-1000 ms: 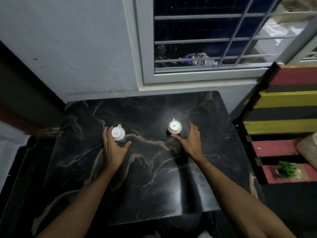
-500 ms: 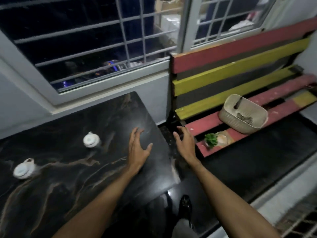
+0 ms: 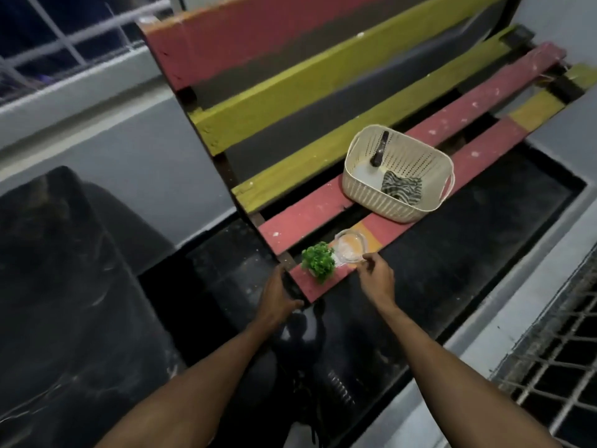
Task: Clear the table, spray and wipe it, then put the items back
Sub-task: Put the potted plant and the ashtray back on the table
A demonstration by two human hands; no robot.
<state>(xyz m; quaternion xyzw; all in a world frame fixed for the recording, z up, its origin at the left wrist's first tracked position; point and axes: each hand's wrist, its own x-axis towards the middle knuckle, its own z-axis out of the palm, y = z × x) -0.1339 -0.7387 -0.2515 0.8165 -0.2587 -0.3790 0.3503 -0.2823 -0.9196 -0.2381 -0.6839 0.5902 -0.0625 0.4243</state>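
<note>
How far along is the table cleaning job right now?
Wiping looks finished: the striped cloth lies in the basket on the bench. In hand: the right hand pinches the glass dish by its rim, and the left hand is open near the green plant. Left: carrying both to the table, probably the basket too.

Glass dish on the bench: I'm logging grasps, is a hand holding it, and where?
The right hand seems to pinch the glass dish by its near rim; the left hand is off it.
</note>
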